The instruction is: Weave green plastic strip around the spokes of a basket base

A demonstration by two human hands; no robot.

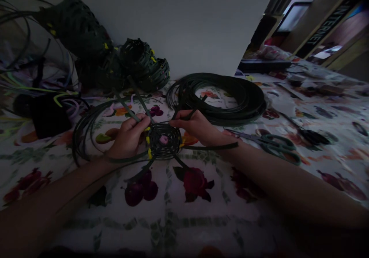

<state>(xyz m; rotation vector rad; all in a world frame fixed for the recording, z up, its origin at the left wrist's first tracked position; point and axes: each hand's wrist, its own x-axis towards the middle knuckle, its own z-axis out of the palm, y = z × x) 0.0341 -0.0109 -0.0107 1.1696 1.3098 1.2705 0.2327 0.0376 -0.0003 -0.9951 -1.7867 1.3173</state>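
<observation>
While left hand and right hand pinch a woven disc, signage behind reads — "INTERNET".

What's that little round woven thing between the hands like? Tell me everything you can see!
The woven disc is dark green and roughly round, made of strips that look like plastic. A pink spot shows in its middle, and yellow bits line its left edge. Loose strips poke out like spokes. The left hand and right hand hold it near its far edge, over the fruit-patterned tablecloth; whether it rests there is unclear.
</observation>
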